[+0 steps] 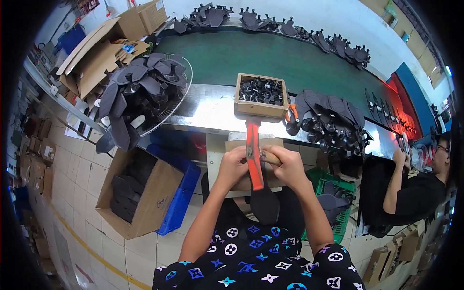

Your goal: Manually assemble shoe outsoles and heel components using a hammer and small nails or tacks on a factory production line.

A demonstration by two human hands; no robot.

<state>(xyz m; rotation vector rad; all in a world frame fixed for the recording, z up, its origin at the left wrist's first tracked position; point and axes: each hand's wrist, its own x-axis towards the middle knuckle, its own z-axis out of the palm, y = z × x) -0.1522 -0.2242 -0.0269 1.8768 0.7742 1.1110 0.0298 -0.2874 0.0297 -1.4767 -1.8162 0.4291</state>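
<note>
My right hand (289,164) is closed round the wooden handle of a hammer (256,176), whose long red-orange head lies lengthwise in front of me. Under the hammer a dark shoe sole (265,207) points its wide end toward my lap. My left hand (234,165) is closed at the sole's narrow end, beside the hammer head. The head hides that end and part of the left fingertips. Both hands are over a small work stand (234,144) with a brown top at the bench edge.
A wooden box (261,110) of small black parts stands ahead, with orange-handled pliers (292,113) beside it. Heeled soles (333,108) lie right; others fill a wire basket (189,79) left. Behind runs a green conveyor belt (212,55). A cardboard box (150,208) stands low left; a co-worker (411,193) sits right.
</note>
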